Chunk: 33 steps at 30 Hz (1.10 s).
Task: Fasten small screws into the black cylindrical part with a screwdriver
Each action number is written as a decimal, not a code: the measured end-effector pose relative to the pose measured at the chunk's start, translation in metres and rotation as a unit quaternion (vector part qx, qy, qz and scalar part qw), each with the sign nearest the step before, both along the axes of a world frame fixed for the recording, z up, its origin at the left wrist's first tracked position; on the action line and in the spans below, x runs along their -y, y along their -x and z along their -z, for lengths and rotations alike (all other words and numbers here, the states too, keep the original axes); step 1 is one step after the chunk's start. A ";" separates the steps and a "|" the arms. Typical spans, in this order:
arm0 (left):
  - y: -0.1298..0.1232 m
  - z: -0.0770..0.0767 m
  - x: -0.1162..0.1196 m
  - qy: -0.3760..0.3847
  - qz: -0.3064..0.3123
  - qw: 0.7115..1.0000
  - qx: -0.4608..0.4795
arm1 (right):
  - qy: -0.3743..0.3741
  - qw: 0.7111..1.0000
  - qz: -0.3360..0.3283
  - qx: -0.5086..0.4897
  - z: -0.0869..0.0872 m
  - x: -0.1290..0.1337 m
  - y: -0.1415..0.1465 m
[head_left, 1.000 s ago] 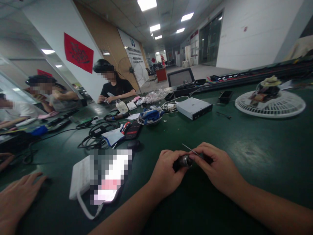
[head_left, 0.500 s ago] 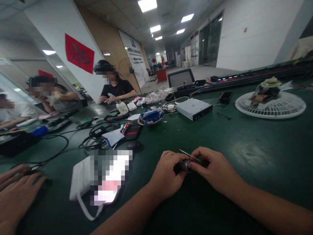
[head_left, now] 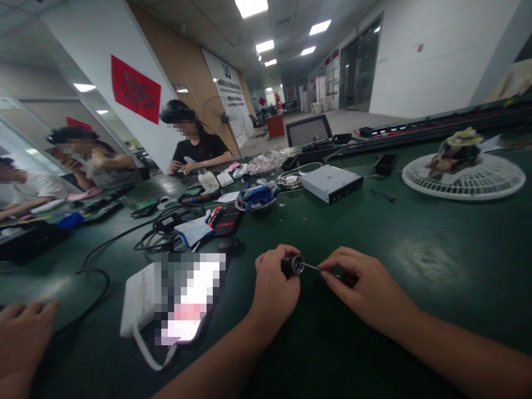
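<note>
My left hand (head_left: 276, 279) is shut around a small dark metal cylinder (head_left: 292, 265), whose round, shiny end faces right. My right hand (head_left: 362, 282) pinches a thin metal pick (head_left: 311, 267) with a dark handle (head_left: 347, 279). The pick's tip reaches the cylinder's end, though I cannot tell whether they touch. Both hands hover just above the green workbench (head_left: 374, 233). A white pouch with a pixelated phone-like object (head_left: 187, 299) lies to the left of my left hand. Its strap trails toward my forearm.
Left of my hands lie a computer mouse (head_left: 228, 244) and tangled black cables (head_left: 164, 233). Ahead stand a metal bowl holding blue items (head_left: 256, 198) and a silver optical drive (head_left: 331, 183). A white fan guard (head_left: 463, 177) lies right. A co-worker's hand (head_left: 20, 338) rests lower left.
My hands have moved apart. The cylinder has risen and shifted left in my left hand, and the pick now lies nearly level, pointing at its end. The co-worker's hand has shifted slightly.
</note>
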State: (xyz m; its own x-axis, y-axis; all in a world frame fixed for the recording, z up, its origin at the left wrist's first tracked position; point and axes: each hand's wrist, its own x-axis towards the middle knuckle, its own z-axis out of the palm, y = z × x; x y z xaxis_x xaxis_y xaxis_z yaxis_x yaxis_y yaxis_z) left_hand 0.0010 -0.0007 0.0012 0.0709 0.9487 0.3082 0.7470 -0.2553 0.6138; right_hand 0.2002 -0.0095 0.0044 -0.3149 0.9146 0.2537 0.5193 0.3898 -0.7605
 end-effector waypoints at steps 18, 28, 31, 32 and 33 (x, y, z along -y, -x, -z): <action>-0.002 0.004 0.002 -0.045 -0.010 0.999 -0.011 | -0.038 0.998 -0.016 0.045 0.005 0.002 0.000; -0.002 0.003 0.003 -0.102 0.025 0.994 -0.027 | -0.065 0.996 -0.014 0.059 0.007 0.004 0.000; -0.003 0.002 0.003 -0.114 0.033 0.992 -0.031 | -0.077 0.994 -0.057 0.047 0.006 0.005 0.000; -0.003 0.001 0.003 -0.118 0.036 0.992 -0.032 | -0.078 0.995 -0.051 0.040 0.006 0.005 0.000; -0.003 0.001 0.003 -0.121 0.039 0.991 -0.033 | -0.076 0.996 -0.035 0.036 0.005 0.005 0.000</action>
State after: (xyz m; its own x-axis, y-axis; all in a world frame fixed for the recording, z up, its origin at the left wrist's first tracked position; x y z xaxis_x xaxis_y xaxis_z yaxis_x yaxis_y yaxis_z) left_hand 0.0044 -0.0038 -0.0001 0.1676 0.8380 0.5193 0.7556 -0.4475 0.4783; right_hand 0.1999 -0.0142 -0.0009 -0.3994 0.8420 0.3628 0.5367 0.5355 -0.6520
